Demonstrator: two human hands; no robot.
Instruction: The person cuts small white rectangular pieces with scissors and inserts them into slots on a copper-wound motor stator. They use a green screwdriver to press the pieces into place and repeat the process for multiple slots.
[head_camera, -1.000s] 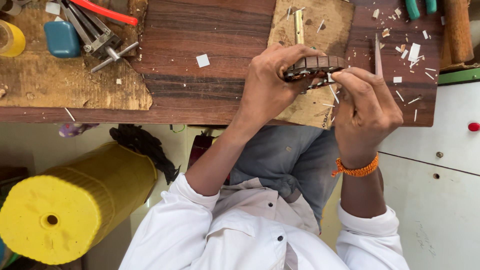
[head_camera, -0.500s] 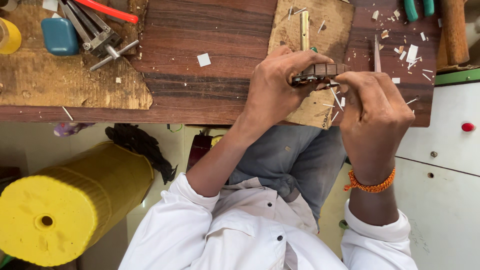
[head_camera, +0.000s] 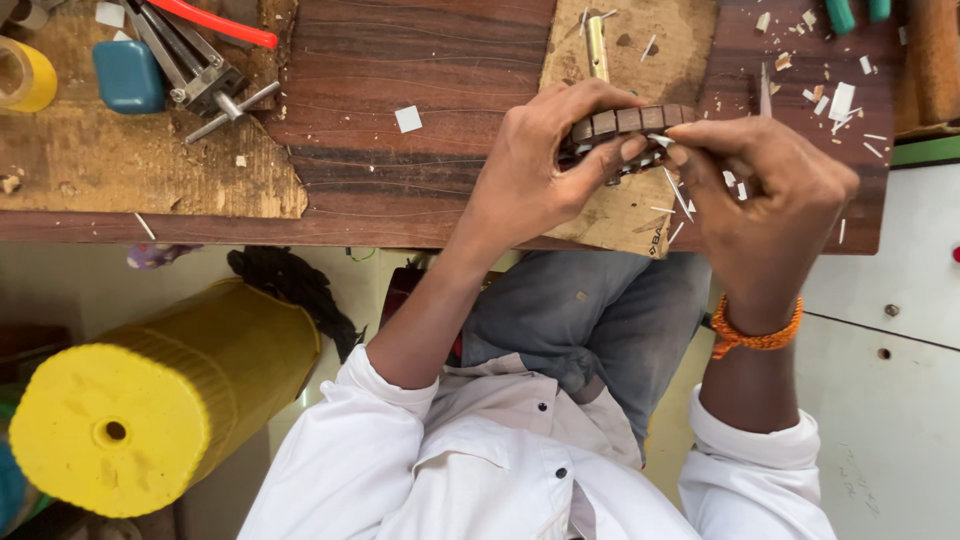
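Observation:
My left hand (head_camera: 540, 170) grips a curved strip of small dark wooden blocks (head_camera: 630, 118), holding it just above a cardboard sheet (head_camera: 650, 50) on the dark wooden workbench (head_camera: 400, 150). My right hand (head_camera: 770, 200), with an orange band at the wrist, pinches its thumb and fingertips against the strip's right end. A thin white sliver (head_camera: 660, 140) shows between those fingertips and the strip. My fingers hide the strip's underside.
A small metal vise (head_camera: 190, 65), a blue box (head_camera: 128, 75), a yellow tape roll (head_camera: 22, 75) and a red-handled tool (head_camera: 215, 22) lie at the bench's left. White chips (head_camera: 830, 100) scatter at its right. A yellow cylinder (head_camera: 150, 400) stands below, a white cabinet (head_camera: 900, 300) right.
My right hand has risen and brought its fingertips onto the strip's right end. My left hand has kept its hold on the strip and turned it slightly.

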